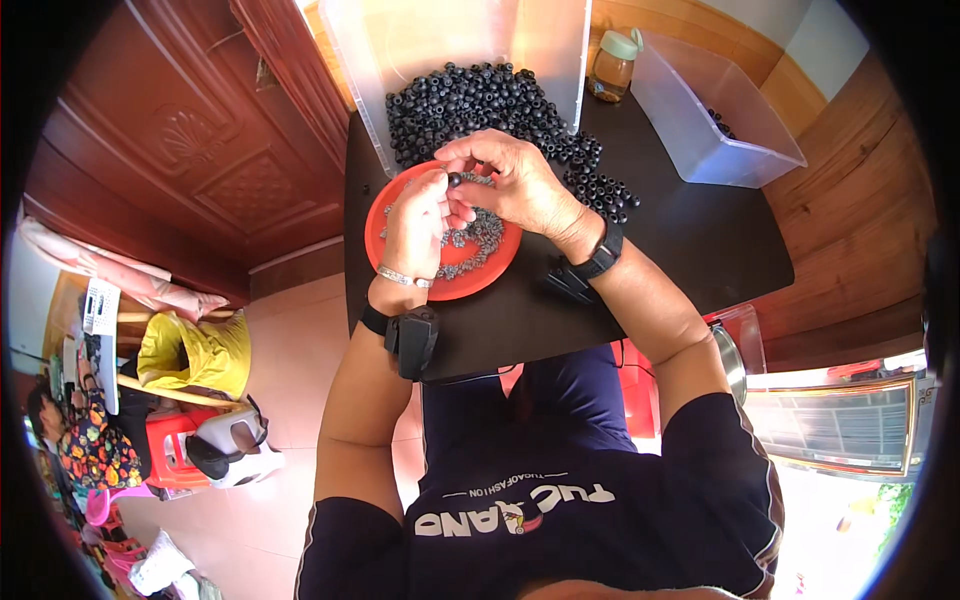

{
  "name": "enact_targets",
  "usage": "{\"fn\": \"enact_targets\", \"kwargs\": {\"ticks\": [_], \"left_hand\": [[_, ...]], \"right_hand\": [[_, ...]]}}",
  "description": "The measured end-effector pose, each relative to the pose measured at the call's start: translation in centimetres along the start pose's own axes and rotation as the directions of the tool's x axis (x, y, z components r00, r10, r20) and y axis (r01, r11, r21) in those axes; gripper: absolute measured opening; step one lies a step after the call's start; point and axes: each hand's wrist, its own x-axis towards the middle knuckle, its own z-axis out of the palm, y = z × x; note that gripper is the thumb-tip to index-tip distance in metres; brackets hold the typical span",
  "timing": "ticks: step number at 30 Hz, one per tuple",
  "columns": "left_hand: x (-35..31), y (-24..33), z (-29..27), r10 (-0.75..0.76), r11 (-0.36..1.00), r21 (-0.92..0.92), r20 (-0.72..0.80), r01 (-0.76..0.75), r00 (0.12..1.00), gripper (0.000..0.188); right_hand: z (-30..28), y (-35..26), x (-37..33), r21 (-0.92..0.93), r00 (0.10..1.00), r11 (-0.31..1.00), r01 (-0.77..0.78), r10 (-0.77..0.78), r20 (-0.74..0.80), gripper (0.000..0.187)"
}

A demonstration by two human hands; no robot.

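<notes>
A small round black plastic piece [455, 180] is pinched between the fingertips of both my hands. My left hand [412, 225] comes in from the left, its fingers closed at the piece. From the right, my right hand [515, 188] meets it with thumb and fingers bent around the same spot. Whether a small metal part is also in the fingers is too fine to tell. Beneath both hands lies an orange-red round plate [462, 289] holding many small silvery metal parts [488, 236]. My hands hide some of them.
Behind the plate, a clear plastic bin [357, 90] lies open toward me, heaped with black round pieces [470, 105]. Some spill onto the dark table [690, 250] at right. A second clear bin [700, 130] and a lidded bottle [612, 70] stand far right. A person [95, 445] sits far left.
</notes>
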Motion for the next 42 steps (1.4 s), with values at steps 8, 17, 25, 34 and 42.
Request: {"fn": "enact_targets", "kwargs": {"ticks": [8, 17, 25, 34, 42], "left_hand": [[0.0, 0.2, 0.2, 0.057, 0.998, 0.017, 0.037, -0.058, 0.998, 0.027], [-0.1, -0.1, 0.8, 0.128, 0.976, 0.168, 0.056, -0.136, 0.990, 0.025], [0.0, -0.1, 1.0, 0.145, 0.987, 0.059, 0.035, -0.147, 0.989, 0.025], [0.2, 0.3, 0.2, 0.132, 0.991, -0.002, 0.189, -0.134, 0.973, 0.031], [0.2, 0.1, 0.0, 0.104, 0.995, -0.025, 0.188, -0.101, 0.977, 0.026]], "right_hand": [[-0.1, 1.1, -0.2, 0.160, 0.999, 0.987, 0.035, -0.035, -0.001, 0.028], [0.4, 0.8, -0.5, 0.425, 0.996, 0.901, -0.081, 0.083, 0.015, 0.024], [-0.4, 0.1, -0.3, 0.146, 1.000, 0.989, 0.023, -0.023, 0.003, 0.030], [-0.6, 0.3, -0.3, 0.133, 0.999, 0.990, 0.047, -0.047, 0.001, 0.028], [-0.7, -0.7, -0.4, 0.099, 1.000, 0.995, -0.010, 0.008, 0.027, 0.023]]}}
